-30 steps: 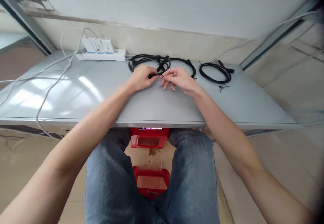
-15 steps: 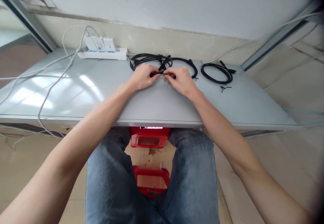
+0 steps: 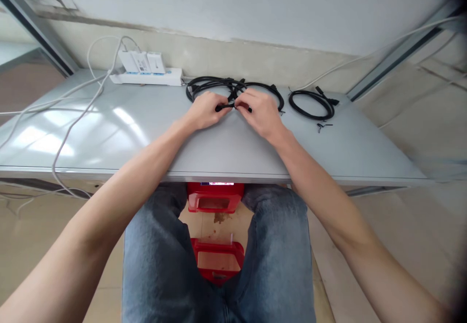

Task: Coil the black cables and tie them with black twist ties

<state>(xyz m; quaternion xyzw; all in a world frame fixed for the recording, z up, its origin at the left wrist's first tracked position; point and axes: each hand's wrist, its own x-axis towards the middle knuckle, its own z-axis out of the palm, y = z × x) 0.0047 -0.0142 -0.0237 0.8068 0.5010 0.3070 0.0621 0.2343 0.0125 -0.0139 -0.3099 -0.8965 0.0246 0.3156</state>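
A coiled black cable [image 3: 215,83] lies at the back middle of the grey table [image 3: 146,138]. My left hand [image 3: 205,111] is closed round the front of the coil. My right hand [image 3: 260,111] meets it from the right, fingers pinched on the same bundle where the strands cross. Part of the coil is hidden under both hands. A second black cable loop [image 3: 270,91] lies just behind my right hand.
A tied black cable coil [image 3: 311,104] lies to the right, with a small black tie [image 3: 323,126] in front of it. A white power strip [image 3: 146,76] with plugged-in chargers sits at the back left, white cords trailing off. Red stools [image 3: 215,199] stand under the table.
My right hand has gone from loosely spread fingers to a closed pinch on the cable, and has shifted slightly left and back towards my left hand. My left hand has barely moved.
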